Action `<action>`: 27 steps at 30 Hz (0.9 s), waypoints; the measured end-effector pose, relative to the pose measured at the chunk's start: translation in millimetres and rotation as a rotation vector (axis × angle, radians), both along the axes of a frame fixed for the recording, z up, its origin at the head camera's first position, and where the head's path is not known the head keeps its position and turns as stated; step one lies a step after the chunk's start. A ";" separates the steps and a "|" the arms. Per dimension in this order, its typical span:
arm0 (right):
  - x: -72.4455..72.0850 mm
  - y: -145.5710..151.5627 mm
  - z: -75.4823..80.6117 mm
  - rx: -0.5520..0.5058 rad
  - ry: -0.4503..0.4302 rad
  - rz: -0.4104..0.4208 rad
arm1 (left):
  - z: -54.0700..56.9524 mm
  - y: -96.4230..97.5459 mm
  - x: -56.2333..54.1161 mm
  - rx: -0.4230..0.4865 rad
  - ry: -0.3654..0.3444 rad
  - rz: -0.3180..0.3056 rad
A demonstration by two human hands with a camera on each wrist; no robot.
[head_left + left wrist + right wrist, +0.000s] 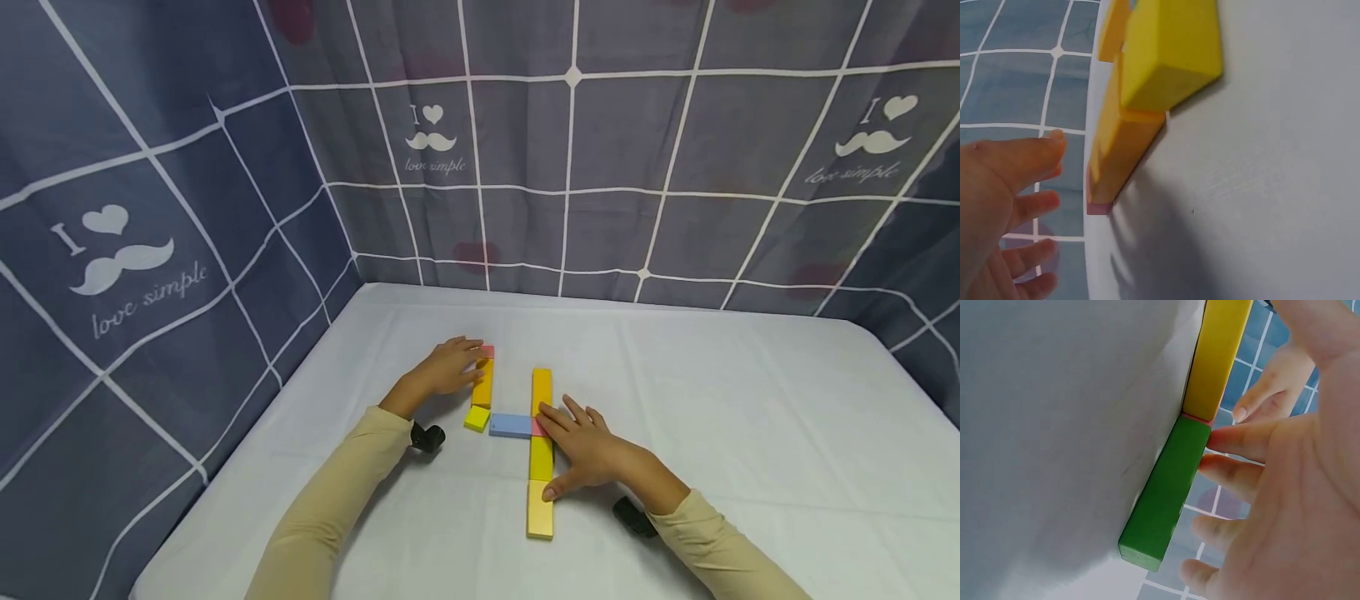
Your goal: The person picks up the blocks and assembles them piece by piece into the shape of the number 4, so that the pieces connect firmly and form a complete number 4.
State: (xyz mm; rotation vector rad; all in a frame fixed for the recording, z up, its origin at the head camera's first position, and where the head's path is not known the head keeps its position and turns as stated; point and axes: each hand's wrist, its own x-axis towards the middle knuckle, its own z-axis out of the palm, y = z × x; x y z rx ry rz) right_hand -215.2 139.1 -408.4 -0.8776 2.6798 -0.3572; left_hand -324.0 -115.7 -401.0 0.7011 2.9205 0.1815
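Note:
My left hand (450,367) has its fingers outstretched, their tips over an orange block (484,385) and a small pink block (487,352) at its far end. At the near end sits a tilted yellow block (477,419). A blue block (511,426) bridges towards a straight row: an orange block (542,387), a pink block (537,427), a yellow block (541,458) and a pale yellow block (540,510). My right hand (588,450) is spread beside this row, fingertips at the pink block and thumb at the pale one. The right wrist view shows a long green block face (1166,494) near my fingers.
All the blocks lie on a white cloth-covered table (712,400). Dark camera mounts, the left mount (428,438) and the right mount (633,517), hang under the wrists. A grey-blue checked curtain (517,225) encloses the back and sides.

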 end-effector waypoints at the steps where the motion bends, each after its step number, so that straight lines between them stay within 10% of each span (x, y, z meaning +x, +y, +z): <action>1: 0.3 1.7 -0.1 0.000 0.002 -0.003 | 0.1 1.3 0.8 0.003 -0.002 -0.002; 9: 7.3 22.7 -4.1 -0.024 -0.001 -0.055 | -11.0 22.9 -5.7 -0.016 -0.015 -0.094; 27: 5.7 25.1 -1.4 -0.052 0.019 -0.044 | -10.0 26.6 -14.6 0.013 -0.013 -0.059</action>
